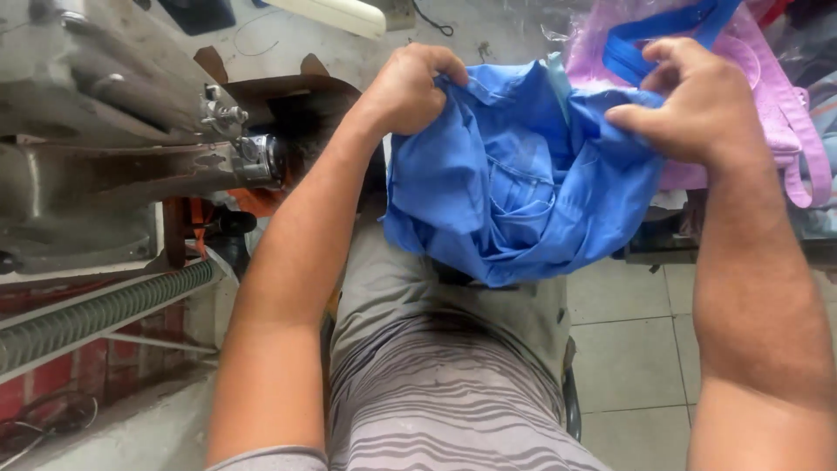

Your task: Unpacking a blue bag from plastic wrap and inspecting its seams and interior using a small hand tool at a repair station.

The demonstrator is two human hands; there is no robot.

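Fingers: left hand curled shut on a bunched top edge of the blue cloth; right hand pinching the opposite edge, thumb and fingers closed on a fold.
Cloth: blue garment piece, hanging slack between both hands over the lap — crumpled, not spread flat; stitched seam lines visible near its middle.
Cloth position: in the air above the grey trousers, right of the machine, not touching it.
Progress: judging by the pose, the piece is only picked up and being sorted out at the edges; it is not laid under the machine head, nothing is fed in yet. Straightening and placing look left to do.
Machine: grey metal body at left, worn, with a small shiny fitting at its near end; dark brown plate behind it.
Spring: green coiled tube running along the lower left, under the machine.
Bag: pink see-through plastic bag at upper right — the only container in view; holds folded blue strips, rest of contents unclear.
Bag state: open or loose at top, cannot tell how full.
Floor: pale tiles at lower right, concrete ahead.
Shirt: striped grey hem at bottom.
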